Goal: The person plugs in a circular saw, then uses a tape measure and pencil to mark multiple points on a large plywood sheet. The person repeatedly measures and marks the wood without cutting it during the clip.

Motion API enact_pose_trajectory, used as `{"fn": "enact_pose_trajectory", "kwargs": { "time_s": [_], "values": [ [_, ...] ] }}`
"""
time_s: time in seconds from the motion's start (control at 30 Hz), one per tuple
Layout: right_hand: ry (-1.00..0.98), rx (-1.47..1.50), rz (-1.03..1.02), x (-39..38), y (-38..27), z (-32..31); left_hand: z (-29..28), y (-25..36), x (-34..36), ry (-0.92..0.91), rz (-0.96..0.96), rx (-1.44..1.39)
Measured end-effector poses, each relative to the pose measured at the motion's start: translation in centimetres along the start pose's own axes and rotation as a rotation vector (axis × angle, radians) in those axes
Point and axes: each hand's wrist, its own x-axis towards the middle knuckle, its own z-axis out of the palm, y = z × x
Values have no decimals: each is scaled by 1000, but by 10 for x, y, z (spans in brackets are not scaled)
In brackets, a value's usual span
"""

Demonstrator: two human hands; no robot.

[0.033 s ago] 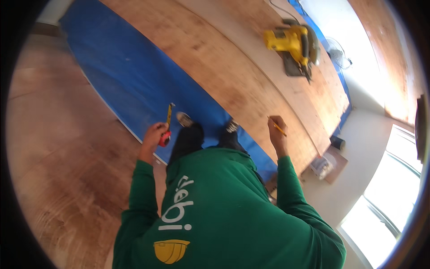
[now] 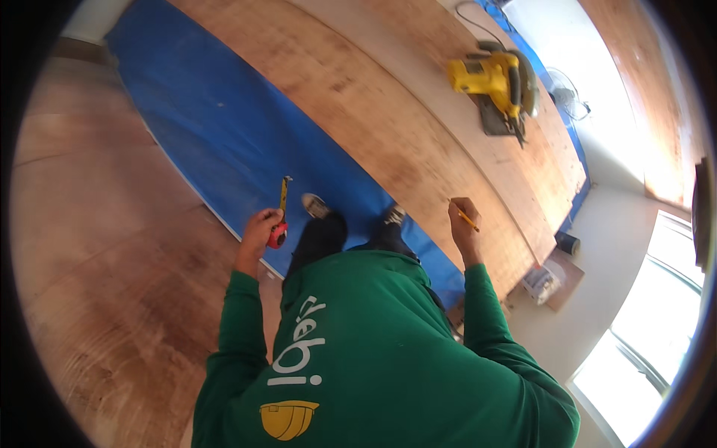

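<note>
My left hand [image 2: 258, 230] grips a red tape measure [image 2: 278, 237], and a short length of its yellow blade [image 2: 284, 193] sticks out over the blue sheet [image 2: 216, 127]. My right hand [image 2: 461, 224] holds a yellow pencil [image 2: 468, 219] above the edge of a long plywood board [image 2: 358, 104]. Both arms are in green sleeves. My two shoes [image 2: 317, 205] stand on the blue sheet between the hands.
A yellow circular saw [image 2: 497, 82] rests on the plywood at the far right, its cable trailing behind it. A white fan [image 2: 569, 95] stands beyond it. Brown wooden flooring [image 2: 104, 246] lies to the left. Small objects [image 2: 549, 280] and a bright window [image 2: 650, 328] are at the right.
</note>
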Motion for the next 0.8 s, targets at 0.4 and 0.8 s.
{"fn": "enact_pose_trajectory", "kwargs": {
  "time_s": [0.4, 0.8],
  "values": [
    [-165, 117, -116, 38, -127, 114, -55, 141, 47, 75, 220, 89],
    [-130, 292, -20, 131, -163, 177, -85, 248, 144, 228, 270, 495]
  ]
}}
